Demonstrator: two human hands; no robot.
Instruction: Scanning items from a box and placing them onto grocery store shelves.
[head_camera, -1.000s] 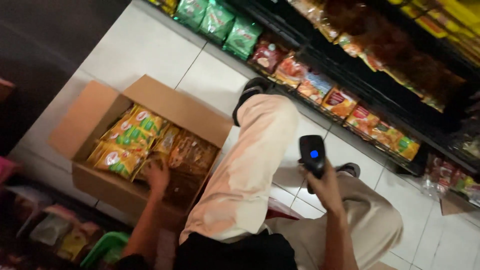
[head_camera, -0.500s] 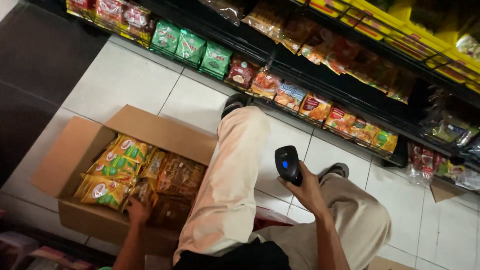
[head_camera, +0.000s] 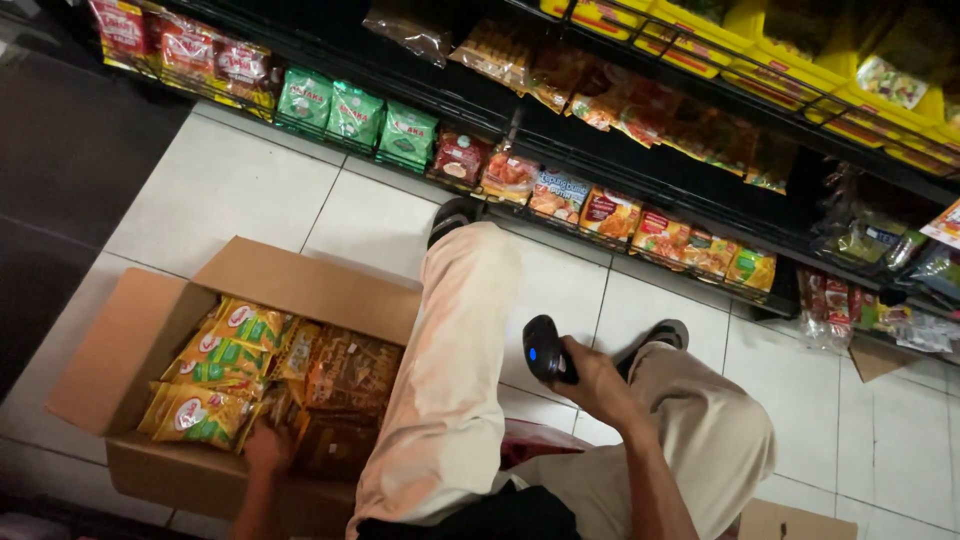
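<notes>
Head view: the right hand (head_camera: 590, 388) is wrapped round a black handheld scanner (head_camera: 547, 350), light and rigid; the left hand (head_camera: 268, 447) rests on snack packets (head_camera: 340, 385) inside the cardboard box (head_camera: 290, 275), its fingers hidden; these crinkly, slippery packets look best pinched at an edge seam.

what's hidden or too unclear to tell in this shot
Head view:
- Left hand in the brown cardboard box: fingers buried among the yellow snack packets, so its grip cannot be told.
- Black handheld scanner: its lower part is covered by the right hand.
- Top shelf goods: dim and blurred.
</notes>
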